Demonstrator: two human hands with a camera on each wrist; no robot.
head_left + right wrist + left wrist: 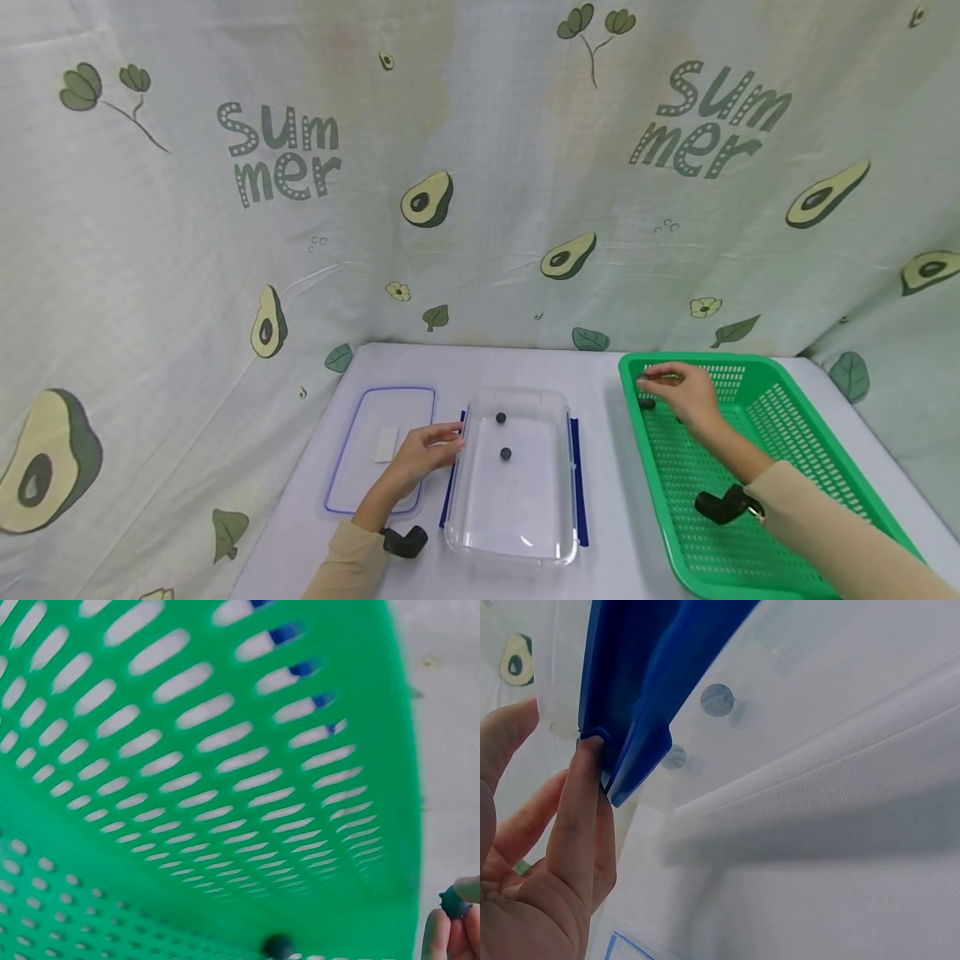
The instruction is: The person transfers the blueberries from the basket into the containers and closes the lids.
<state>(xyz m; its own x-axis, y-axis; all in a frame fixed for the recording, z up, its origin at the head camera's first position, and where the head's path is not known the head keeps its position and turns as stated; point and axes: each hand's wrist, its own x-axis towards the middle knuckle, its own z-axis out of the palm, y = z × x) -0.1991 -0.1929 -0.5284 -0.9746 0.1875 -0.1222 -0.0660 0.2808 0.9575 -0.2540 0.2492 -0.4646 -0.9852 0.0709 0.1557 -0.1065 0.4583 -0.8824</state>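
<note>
A clear plastic container stands mid-table with two blueberries inside. Its blue side latches hang down on the left and right. My left hand is at the container's left side, and one fingertip touches the end of the blue latch there. My right hand is over the far left corner of a green basket. Between thumb and fingertips it pinches a dark blueberry. Below that hand, another blueberry lies in the basket, and more dark fruit is partly hidden.
Left of the container lies a clear lid with a blue rim and a whitish rectangular patch. A printed cloth hangs behind the white table. The basket's raised walls stand at the right.
</note>
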